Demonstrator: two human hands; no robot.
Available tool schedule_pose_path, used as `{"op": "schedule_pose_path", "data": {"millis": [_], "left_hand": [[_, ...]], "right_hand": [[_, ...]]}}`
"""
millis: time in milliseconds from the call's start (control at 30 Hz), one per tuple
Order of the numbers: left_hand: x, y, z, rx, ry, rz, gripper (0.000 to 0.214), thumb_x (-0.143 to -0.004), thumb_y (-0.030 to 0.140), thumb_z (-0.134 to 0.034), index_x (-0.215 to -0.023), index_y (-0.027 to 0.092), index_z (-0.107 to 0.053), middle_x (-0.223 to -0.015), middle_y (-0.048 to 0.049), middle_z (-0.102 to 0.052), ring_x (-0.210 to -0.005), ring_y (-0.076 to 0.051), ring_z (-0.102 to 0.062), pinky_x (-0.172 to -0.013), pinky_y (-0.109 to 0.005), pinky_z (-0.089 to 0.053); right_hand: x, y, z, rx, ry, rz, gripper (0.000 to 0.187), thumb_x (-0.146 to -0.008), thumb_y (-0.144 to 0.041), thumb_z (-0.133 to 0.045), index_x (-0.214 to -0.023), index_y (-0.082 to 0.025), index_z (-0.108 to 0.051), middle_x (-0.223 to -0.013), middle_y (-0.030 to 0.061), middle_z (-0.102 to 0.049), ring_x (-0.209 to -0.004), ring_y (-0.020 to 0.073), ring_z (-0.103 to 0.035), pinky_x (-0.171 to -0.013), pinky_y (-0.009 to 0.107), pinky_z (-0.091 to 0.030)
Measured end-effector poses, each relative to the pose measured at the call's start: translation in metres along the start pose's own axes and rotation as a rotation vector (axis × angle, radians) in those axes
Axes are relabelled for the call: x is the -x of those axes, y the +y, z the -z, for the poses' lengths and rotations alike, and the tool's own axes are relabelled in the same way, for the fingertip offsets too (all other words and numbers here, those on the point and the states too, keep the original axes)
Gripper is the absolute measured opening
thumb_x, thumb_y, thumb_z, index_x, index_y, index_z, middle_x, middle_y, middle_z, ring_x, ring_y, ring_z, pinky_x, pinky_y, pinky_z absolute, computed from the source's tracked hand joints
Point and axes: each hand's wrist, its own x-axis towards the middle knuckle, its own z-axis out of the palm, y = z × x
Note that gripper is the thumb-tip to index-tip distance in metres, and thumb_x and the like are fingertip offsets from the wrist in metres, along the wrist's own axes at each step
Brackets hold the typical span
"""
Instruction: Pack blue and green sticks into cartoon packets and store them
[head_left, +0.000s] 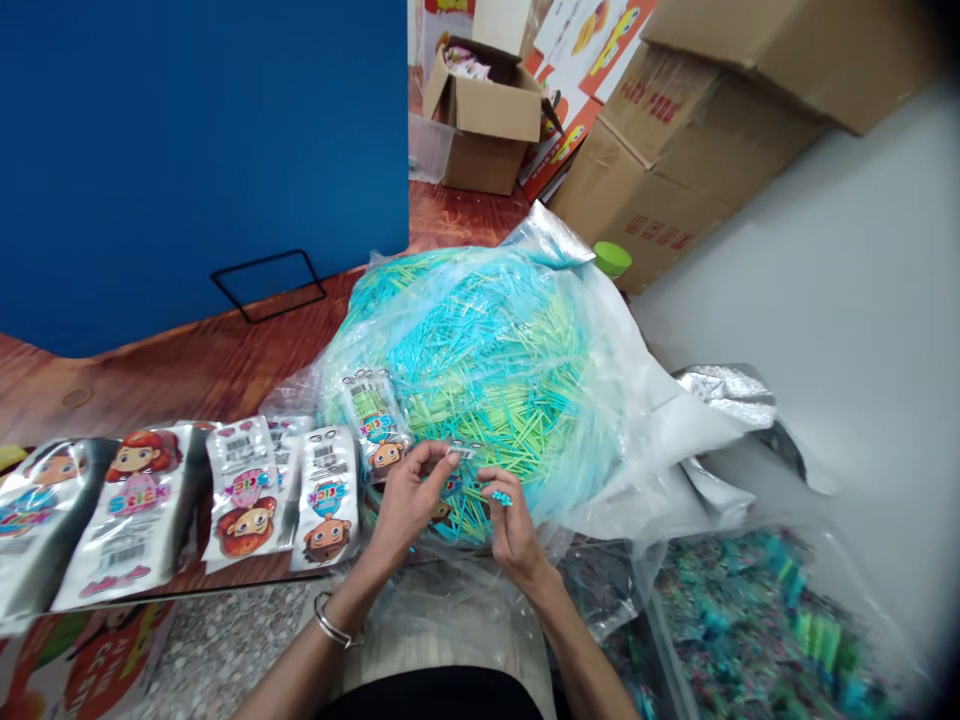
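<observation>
Left hand [420, 485] at near edge of stick pile [510, 345]: fingers pinch top of pouch [462, 452]. Right hand [514, 530], same edge: fingers closed round small bunch of blue sticks [502, 498]. I'd keep stick ends even, pouch steady; slack grip likely scatters them.

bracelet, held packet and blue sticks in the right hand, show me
bracelet [326, 625], head view, on its silver band
held packet [466, 452], head view, on its far end
blue sticks [502, 498], head view, on their bunched ends
</observation>
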Motion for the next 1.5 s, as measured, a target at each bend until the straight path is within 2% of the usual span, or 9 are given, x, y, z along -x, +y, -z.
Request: {"op": "schedule_pose_path", "data": {"millis": [200,467,600,700,833,967,1167,1400,1500], "left_hand": [[0.004,0.003,-0.005,0.022,-0.081,-0.031,0.021,-0.082,0.038,-0.055,-0.082,0.017,-0.057,-0.074,0.0007,-0.058,-0.067,-0.012,-0.052,-0.063,-0.022,-0.041],[0.000,-0.001,-0.010,0.076,-0.117,-0.030,0.021,-0.081,0.037,-0.055,-0.084,0.016,-0.059,-0.079,-0.0020,-0.063,-0.075,-0.015,-0.058,-0.070,-0.025,-0.045],[-0.011,0.007,0.002,0.046,-0.336,0.054,0.025,-0.081,0.038,-0.053,-0.084,0.017,-0.064,-0.077,-0.0029,-0.067,-0.074,-0.017,-0.061,-0.069,-0.026,-0.046],[-0.018,0.015,0.011,-0.143,-0.443,0.045,0.031,-0.080,0.039,-0.052,-0.062,0.017,-0.065,-0.058,0.0007,-0.062,-0.060,-0.015,-0.057,-0.058,-0.022,-0.041],[-0.018,0.016,0.010,-0.294,-0.341,0.008,0.034,-0.078,0.039,-0.053,-0.055,0.018,-0.065,-0.048,0.0037,-0.051,-0.049,-0.011,-0.045,-0.048,-0.020,-0.030],[-0.014,0.010,0.006,-0.305,-0.260,0.004,0.030,-0.074,0.041,-0.058,-0.058,0.017,-0.068,-0.047,0.0040,-0.050,-0.047,-0.010,-0.042,-0.046,-0.020,-0.027],[-0.017,0.005,0.010,-0.120,-0.404,0.075,0.032,-0.078,0.041,-0.054,-0.068,0.017,-0.071,-0.059,-0.0003,-0.065,-0.055,-0.014,-0.055,-0.053,-0.022,-0.039],[-0.016,-0.002,0.002,0.007,-0.214,0.185,0.019,-0.067,0.037,-0.068,-0.070,0.019,-0.073,-0.065,-0.0006,-0.070,-0.060,-0.015,-0.061,-0.060,-0.024,-0.044],[-0.013,-0.001,-0.002,0.011,-0.196,0.174,0.019,-0.064,0.036,-0.071,-0.065,0.017,-0.070,-0.060,0.0005,-0.066,-0.055,-0.013,-0.056,-0.055,-0.023,-0.041]], "right_hand": [[-0.001,0.004,-0.003,0.015,0.038,0.010,0.018,-0.094,-0.018,-0.028,-0.105,-0.023,-0.041,-0.131,0.0120,-0.039,-0.125,0.0225,-0.039,-0.099,0.049,-0.037],[-0.004,0.001,-0.004,0.018,0.010,0.014,0.018,-0.093,-0.016,-0.031,-0.102,-0.022,-0.045,-0.098,0.0069,-0.050,-0.094,0.0179,-0.052,-0.083,0.036,-0.047],[-0.003,0.001,-0.004,0.052,0.007,0.008,0.018,-0.093,-0.017,-0.031,-0.102,-0.022,-0.045,-0.095,0.0069,-0.049,-0.090,0.0186,-0.052,-0.080,0.036,-0.047],[-0.001,0.003,-0.004,0.069,-0.023,0.036,0.019,-0.093,-0.017,-0.030,-0.104,-0.022,-0.045,-0.097,0.0082,-0.050,-0.093,0.0200,-0.052,-0.081,0.039,-0.047],[0.001,0.007,-0.004,0.114,-0.064,0.100,0.023,-0.090,-0.012,-0.030,-0.107,-0.021,-0.043,-0.099,0.0094,-0.050,-0.095,0.0206,-0.052,-0.081,0.040,-0.048],[0.005,0.007,-0.003,0.128,-0.095,0.141,0.028,-0.087,-0.008,-0.030,-0.109,-0.021,-0.042,-0.099,0.0100,-0.050,-0.097,0.0216,-0.052,-0.079,0.041,-0.048],[0.007,0.006,-0.003,0.132,-0.109,0.138,0.030,-0.085,-0.006,-0.031,-0.108,-0.020,-0.043,-0.098,0.0094,-0.050,-0.095,0.0211,-0.052,-0.079,0.040,-0.048],[0.005,0.000,-0.002,0.132,-0.100,0.168,0.031,-0.085,-0.005,-0.030,-0.107,-0.021,-0.044,-0.096,0.0088,-0.050,-0.094,0.0205,-0.052,-0.079,0.039,-0.049],[0.008,0.001,-0.002,0.132,-0.089,0.173,0.030,-0.085,-0.005,-0.030,-0.107,-0.020,-0.044,-0.096,0.0091,-0.050,-0.094,0.0206,-0.052,-0.078,0.038,-0.049]]}}
